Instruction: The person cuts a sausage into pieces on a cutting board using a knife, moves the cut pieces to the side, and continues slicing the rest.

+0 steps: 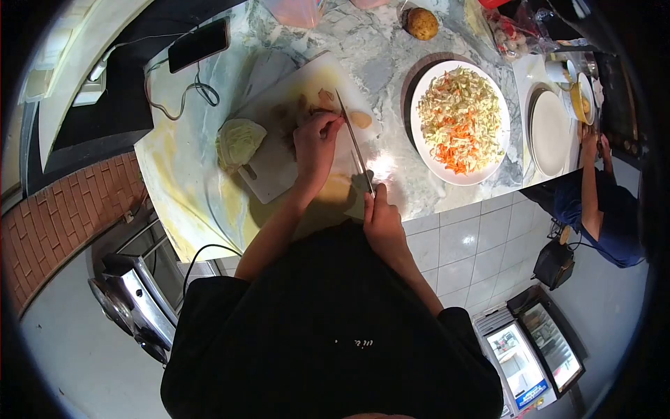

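In the head view my right hand point(384, 220) is closed around the handle of a long knife point(354, 140). The blade points away from me and lies over the right part of a white cutting board point(276, 185). My left hand point(315, 148) is bent over the board, its fingers pinched close to the blade. What they hold is hidden. Around those fingertips lie small tan and brownish food pieces, with one pale slice point(361, 119) right of the blade. A cut cabbage point(240, 143) rests at the board's left edge, cut face showing.
A white plate point(423, 155) of shredded cabbage and carrot stands to the right, with stacked plates point(550, 133) beyond. A potato point(422, 24) lies at the back. A phone point(199, 46) with a cable is at upper left. Another person point(593, 202) works at far right.
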A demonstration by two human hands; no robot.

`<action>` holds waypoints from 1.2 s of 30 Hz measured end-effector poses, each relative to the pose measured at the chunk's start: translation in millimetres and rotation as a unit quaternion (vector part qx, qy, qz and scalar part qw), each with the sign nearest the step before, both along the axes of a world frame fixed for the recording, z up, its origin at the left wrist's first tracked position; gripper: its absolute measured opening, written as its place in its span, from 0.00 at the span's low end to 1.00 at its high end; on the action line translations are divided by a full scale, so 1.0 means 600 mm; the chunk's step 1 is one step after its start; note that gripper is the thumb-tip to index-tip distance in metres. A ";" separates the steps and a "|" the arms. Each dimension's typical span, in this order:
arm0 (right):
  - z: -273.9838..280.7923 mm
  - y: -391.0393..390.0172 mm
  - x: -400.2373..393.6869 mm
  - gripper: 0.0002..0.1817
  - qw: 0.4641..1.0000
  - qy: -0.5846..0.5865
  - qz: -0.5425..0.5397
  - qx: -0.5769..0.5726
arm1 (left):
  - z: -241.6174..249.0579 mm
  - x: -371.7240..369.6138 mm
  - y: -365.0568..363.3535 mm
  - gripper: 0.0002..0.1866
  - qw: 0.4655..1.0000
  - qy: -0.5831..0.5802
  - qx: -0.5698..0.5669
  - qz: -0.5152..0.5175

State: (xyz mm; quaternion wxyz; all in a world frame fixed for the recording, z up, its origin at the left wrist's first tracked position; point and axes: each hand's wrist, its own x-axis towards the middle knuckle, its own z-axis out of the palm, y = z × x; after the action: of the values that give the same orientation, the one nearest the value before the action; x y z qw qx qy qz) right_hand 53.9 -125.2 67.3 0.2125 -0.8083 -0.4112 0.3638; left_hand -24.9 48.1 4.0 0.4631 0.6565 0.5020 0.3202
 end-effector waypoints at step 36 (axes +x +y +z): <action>0.012 0.022 -0.001 0.15 0.998 0.031 -0.013 -0.062 | 0.004 0.001 0.002 0.05 0.999 0.014 0.033 -0.013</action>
State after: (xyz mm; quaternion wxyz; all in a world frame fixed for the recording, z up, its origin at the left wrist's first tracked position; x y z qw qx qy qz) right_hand 53.5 -111.7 74.3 0.1794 -0.8138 -0.3702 0.4104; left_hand -24.5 49.3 6.6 0.4382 0.6826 0.4890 0.3208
